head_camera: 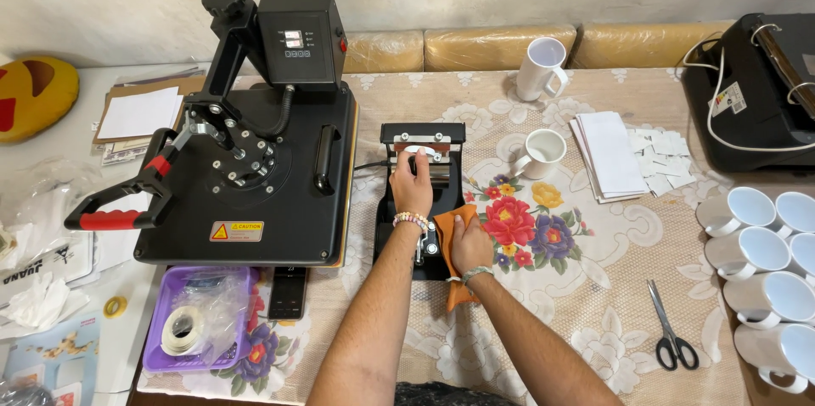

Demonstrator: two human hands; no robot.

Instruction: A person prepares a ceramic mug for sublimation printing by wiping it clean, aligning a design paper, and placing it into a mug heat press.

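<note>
A small black mug press (422, 136) sits on the floral tablecloth in the middle of the table. My left hand (411, 187) rests on top of it, fingers closed around its lever or handle near a white part. My right hand (469, 246) presses an orange cloth (448, 224) against the press's near right side. Whether a mug sits inside the press is hidden by my hands.
A large black flat heat press (255, 168) with a red-gripped handle stands at left. White mugs (541, 154) stand behind, with several more (768, 245) at right. Paper sheets (609, 156), scissors (671, 330), a black printer (755, 88), and a purple tray with tape (195, 321) lie around.
</note>
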